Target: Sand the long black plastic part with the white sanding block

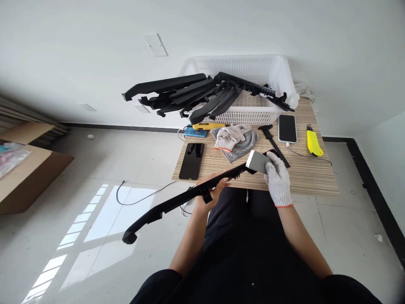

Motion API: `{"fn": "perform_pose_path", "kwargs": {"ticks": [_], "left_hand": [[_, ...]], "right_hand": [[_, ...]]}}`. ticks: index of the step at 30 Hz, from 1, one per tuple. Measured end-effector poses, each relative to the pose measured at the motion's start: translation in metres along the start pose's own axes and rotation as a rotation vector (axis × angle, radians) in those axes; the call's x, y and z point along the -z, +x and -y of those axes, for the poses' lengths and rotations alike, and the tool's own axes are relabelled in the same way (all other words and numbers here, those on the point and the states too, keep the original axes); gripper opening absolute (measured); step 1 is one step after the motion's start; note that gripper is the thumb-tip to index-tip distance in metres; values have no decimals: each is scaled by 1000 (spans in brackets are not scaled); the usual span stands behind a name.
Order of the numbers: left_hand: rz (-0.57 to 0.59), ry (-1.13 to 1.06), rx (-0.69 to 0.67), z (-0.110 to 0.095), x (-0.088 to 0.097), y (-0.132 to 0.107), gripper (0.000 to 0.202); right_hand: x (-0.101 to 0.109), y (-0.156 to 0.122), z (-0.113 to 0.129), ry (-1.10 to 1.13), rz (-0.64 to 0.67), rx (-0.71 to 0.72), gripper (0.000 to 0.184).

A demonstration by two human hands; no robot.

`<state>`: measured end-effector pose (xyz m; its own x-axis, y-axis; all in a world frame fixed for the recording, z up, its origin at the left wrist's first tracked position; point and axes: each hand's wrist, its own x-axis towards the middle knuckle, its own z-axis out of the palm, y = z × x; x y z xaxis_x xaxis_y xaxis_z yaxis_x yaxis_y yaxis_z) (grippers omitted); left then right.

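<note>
White wall [79,50] above a glossy pale tiled floor [104,169] with window light patches; small striped wooden table [316,177]; cardboard box [28,177] at left.

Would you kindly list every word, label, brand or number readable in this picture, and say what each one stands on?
None can be read.
Two phones: dark screens, no text showing.
Yellow utility knife: no legible marking.
Blue item by the white basket: any print too small to read.
Black plastic strip in the left hand and grey block in the gloved right hand: plain.
</note>
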<state>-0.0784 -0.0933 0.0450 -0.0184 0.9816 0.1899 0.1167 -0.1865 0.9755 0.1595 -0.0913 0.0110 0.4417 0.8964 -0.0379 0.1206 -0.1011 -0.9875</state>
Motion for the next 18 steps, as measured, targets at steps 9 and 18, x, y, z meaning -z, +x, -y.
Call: {"fn": "perform_pose_path", "kwargs": {"ticks": [9, 18], "left_hand": [[-156, -43, 38, 1, 20, -1, 42], [-250, -50, 64, 30, -8, 5, 50]], "right_hand": [[-1, 4, 8, 59, -182, -29, 50], [-38, -18, 2, -128, -337, 170, 52]]}}
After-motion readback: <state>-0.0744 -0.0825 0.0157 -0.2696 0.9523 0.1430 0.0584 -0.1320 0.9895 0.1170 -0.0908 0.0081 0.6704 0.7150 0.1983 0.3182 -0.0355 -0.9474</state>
